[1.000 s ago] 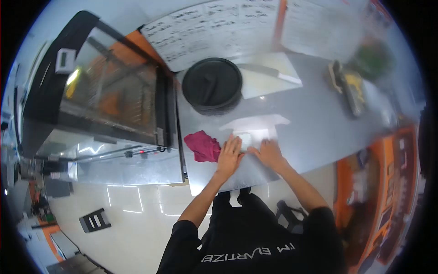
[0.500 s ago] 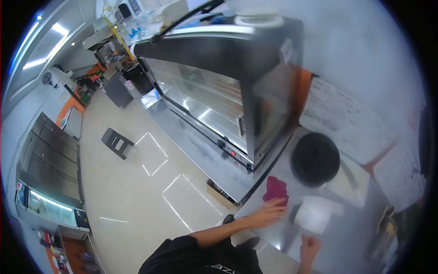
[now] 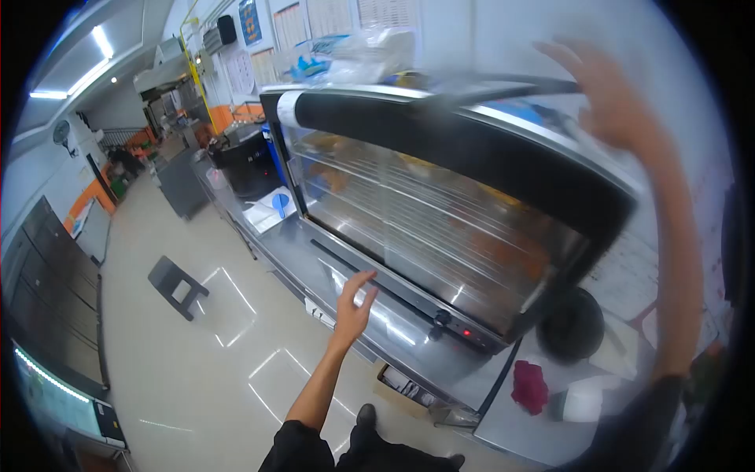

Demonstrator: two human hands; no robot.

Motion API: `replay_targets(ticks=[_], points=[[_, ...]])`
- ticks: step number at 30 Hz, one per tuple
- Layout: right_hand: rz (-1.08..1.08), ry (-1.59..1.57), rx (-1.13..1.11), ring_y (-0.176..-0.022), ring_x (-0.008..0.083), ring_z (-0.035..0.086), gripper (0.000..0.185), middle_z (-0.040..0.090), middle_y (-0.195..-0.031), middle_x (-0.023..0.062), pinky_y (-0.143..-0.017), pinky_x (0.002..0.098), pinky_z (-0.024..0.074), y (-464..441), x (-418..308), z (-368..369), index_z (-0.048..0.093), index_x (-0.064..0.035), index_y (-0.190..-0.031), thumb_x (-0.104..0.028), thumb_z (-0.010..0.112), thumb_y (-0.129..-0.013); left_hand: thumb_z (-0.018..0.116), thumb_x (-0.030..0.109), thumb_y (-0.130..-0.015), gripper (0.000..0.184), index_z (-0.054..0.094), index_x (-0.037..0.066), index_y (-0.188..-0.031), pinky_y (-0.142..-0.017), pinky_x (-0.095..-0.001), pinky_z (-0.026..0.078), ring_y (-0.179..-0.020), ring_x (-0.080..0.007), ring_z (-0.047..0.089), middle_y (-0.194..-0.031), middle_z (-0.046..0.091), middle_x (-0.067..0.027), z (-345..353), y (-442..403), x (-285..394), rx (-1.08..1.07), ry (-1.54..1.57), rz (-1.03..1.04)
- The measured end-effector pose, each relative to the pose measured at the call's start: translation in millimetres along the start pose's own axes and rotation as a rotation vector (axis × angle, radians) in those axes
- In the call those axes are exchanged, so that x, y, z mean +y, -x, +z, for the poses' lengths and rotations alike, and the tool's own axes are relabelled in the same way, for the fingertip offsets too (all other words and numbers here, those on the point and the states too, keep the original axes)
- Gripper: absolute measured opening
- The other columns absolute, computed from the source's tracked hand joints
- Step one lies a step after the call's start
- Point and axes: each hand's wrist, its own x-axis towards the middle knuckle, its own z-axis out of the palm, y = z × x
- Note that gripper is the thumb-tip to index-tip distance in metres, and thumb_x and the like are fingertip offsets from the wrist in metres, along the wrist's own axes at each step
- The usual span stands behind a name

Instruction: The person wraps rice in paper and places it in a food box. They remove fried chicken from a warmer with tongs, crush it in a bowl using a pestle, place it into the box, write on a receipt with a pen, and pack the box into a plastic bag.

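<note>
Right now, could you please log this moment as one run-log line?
left hand: open, in front of glass cabinet | right hand: raised near cabinet top, blurred, grip unclear | dark red cloth: on counter, untouched

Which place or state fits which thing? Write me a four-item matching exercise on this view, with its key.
1. Cloth
2. Stool
3. Left hand
4. Right hand

A. Raised high, blurred
B. Standing on the floor
C. Crumpled on the metal counter
D. Low before the glass cabinet, sharper

Pairs: 1-C; 2-B; 3-D; 4-A
</note>
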Motion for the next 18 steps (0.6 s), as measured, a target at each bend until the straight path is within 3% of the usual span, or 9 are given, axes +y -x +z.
replay_targets(ticks=[3,5,7,9,13,14,18], points=[[0.037,0.246,-0.525,-0.147,0.0406,0.044,0.105,0.054,-0.153,0.0192,-0.129,0.0517,0.0284,-80,7,80,0.036,-0.0262,-0.164,0.007,0.077,-0.072,0.068,0.016,-0.101,0.034,0.068,0.005,-0.133,-0.109,-0.0387,0.047,-0.128,-0.027,0.062,-0.131,0.071,-0.0123,-37,-42,-47,0.042,0.162,-0.109],[0.196,0.151,-0.905,-0.141,0.0401,0.05,0.099,0.061,-0.144,0.0191,-0.124,0.0508,0.0354,-111,-12,82,0.035,-0.0268,-0.164,0.002,0.075,-0.078,0.064,0.022,-0.104,0.035,0.067,0.004,-0.134,-0.108,-0.038,0.047,-0.126,-0.0268,0.063,-0.13,0.071,-0.0132,-56,-79,-71,0.065,0.242,-0.151],[0.33,0.1,-0.956,-0.131,0.0386,0.058,0.082,0.066,-0.134,0.0188,-0.115,0.0491,0.0429,-121,-50,66,0.043,-0.0213,-0.16,0.001,0.067,-0.084,0.06,0.029,-0.108,0.039,0.065,0.003,-0.136,-0.109,-0.0385,0.047,-0.125,-0.0276,0.063,-0.131,0.07,-0.0149,-70,-127,-89,0.088,0.296,-0.199],[0.157,0.089,-0.845,-0.124,0.0389,0.061,0.068,0.066,-0.13,0.0199,-0.109,0.0488,0.0462,-112,-15,98,0.05,-0.0161,-0.152,0.002,0.061,-0.087,0.052,0.036,-0.111,0.05,0.053,0.0,-0.147,-0.116,-0.0402,0.04,-0.14,-0.0298,0.052,-0.147,0.058,-0.0204,-73,-166,-128,0.173,0.32,-0.25],[-0.125,0.121,-0.407,-0.12,0.0411,0.062,0.052,0.066,-0.128,0.022,-0.106,0.0488,0.0484,-91,98,126,0.06,-0.0071,-0.135,0.009,0.056,-0.086,0.048,0.04,-0.111,0.064,0.035,0.001,-0.159,-0.125,-0.0507,0.024,-0.15,-0.0441,0.033,-0.163,0.034,-0.0276,-65,-238,-171,0.352,-0.006,-0.104],[-0.102,0.122,-0.359,-0.121,0.0412,0.061,0.05,0.065,-0.128,0.0222,-0.107,0.0489,0.0482,-96,109,117,0.061,-0.0057,-0.133,0.011,0.055,-0.086,0.047,0.041,-0.111,0.066,0.03,0.002,-0.162,-0.127,-0.0525,0.02,-0.153,-0.047,0.026,-0.167,0.027,-0.0284,-60,-254,-168,0.371,-0.048,-0.069],[0.121,0.123,-0.184,-0.112,0.0337,0.068,0.038,0.069,-0.126,0.0199,-0.107,0.0411,0.0499,-117,159,38,0.061,0.0004,-0.135,-0.007,0.049,-0.1,0.042,0.046,-0.112,0.076,0.011,0.007,-0.17,-0.128,-0.0608,0.007,-0.159,-0.0544,0.0,-0.174,0.002,-0.0286,-11,-304,-186,0.341,-0.11,-0.078]])
